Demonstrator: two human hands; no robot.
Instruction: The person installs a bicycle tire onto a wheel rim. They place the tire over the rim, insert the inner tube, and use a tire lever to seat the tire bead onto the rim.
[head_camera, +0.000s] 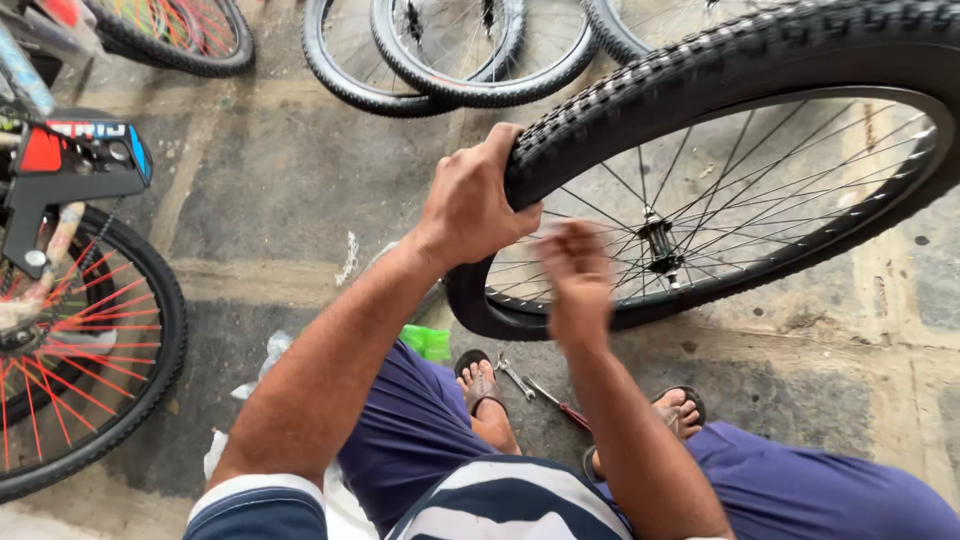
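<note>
Below our striped shirt (510, 510), our left hand (470, 205) clamps the knobby tyre (700, 65) of the upright wheel; the blurred right hand (575, 275) sits at its rim, grip unclear. Seating the tyre seems underway, needing firm thumb pressure next.

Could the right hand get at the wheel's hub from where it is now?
Probably yes. The right hand is already at the spokes just beside the hub, with only open spokes between; the left hand grips the tyre, steadying the wheel. The hand is blurred, though.
</note>
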